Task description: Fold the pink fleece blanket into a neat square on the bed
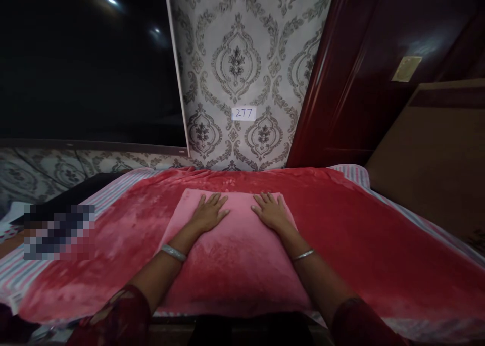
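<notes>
A pink plush cloth (235,250), squared in outline and perhaps folded, lies flat in front of me. My left hand (209,212) rests palm down near its far left corner, fingers spread. Near the far right corner my right hand (270,210) lies the same way, fingers spread and pointing away from me. Neither hand grips anything. Beneath the pink cloth a larger red plush blanket (341,235) spreads out to both sides. The palms hide small parts of the pink cloth.
Under the red blanket a striped sheet (109,200) shows at the edges. A patterned wall with a paper label (243,113) stands behind. A large dark screen (83,73) hangs left; a dark red door (364,68) and brown panel (435,159) stand right. A pixelated patch covers something at left.
</notes>
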Demonstrator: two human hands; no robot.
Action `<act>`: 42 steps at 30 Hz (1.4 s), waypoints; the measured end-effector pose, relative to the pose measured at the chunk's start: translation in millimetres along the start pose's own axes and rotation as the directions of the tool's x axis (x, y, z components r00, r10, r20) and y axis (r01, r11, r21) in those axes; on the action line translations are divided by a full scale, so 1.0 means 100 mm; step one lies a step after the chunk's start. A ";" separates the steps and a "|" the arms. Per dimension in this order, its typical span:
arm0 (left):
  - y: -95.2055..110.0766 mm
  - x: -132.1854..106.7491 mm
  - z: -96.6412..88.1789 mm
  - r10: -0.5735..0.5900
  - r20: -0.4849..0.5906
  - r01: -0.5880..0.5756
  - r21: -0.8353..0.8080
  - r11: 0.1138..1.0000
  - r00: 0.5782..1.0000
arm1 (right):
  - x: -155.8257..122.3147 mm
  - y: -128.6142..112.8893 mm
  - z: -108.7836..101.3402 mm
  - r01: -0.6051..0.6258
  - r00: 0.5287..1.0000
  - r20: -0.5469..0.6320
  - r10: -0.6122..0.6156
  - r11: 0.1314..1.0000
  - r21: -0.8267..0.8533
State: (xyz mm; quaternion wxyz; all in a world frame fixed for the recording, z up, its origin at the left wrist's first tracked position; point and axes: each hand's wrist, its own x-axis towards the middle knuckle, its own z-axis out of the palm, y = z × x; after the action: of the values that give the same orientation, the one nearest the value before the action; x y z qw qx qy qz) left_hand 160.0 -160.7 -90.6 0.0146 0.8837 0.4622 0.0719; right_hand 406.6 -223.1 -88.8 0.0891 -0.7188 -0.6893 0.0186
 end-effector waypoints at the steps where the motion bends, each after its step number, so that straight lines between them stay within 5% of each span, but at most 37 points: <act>1: -0.07 0.01 -0.04 -0.019 0.017 0.019 0.005 1.000 1.000 | 0.01 0.06 0.00 -0.035 0.999 0.008 0.035 0.999 0.009; 7: -0.65 0.07 -0.08 -0.211 0.040 0.213 -0.049 0.976 0.977 | 0.06 0.28 0.10 -0.129 0.992 0.004 0.130 0.988 0.087; 12: -0.78 0.03 0.03 -0.189 0.004 0.189 -0.052 0.981 0.982 | 0.06 0.30 0.16 -0.107 0.993 -0.037 0.113 0.986 0.125; 21: -0.43 0.04 -0.29 -0.302 0.072 0.303 0.000 0.953 0.950 | -0.02 0.23 -0.09 -0.142 0.989 0.066 0.135 0.983 0.118; 25: 0.01 -0.28 -0.42 -0.110 -0.011 0.110 0.008 0.994 0.994 | -0.35 0.06 -0.28 -0.058 0.998 0.015 0.057 0.995 0.081; 28: 0.30 -0.69 -0.31 0.152 -0.023 -0.152 0.007 0.988 0.988 | -0.78 -0.10 -0.24 0.208 0.978 -0.037 -0.206 0.976 0.058; 30: 0.40 -0.91 -0.17 0.222 -0.013 -0.222 -0.018 0.975 0.975 | -1.04 -0.16 -0.13 0.298 0.954 0.006 -0.299 0.953 0.058; 35: 0.43 -1.09 0.09 0.191 0.010 -0.190 -0.050 0.981 0.982 | -1.28 -0.18 0.09 0.291 0.956 0.004 -0.292 0.954 0.068; 42: 0.44 -1.08 0.03 0.182 0.030 -0.180 -0.068 0.981 0.983 | -1.24 -0.17 0.08 0.297 0.955 -0.036 -0.295 0.951 0.082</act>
State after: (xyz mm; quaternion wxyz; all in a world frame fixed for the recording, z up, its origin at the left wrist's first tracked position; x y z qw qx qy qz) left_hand 135.8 -274.0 -101.3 0.0452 0.9223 0.3771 0.0717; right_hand 382.8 -344.7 -106.4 0.1300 -0.6031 -0.7866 0.0265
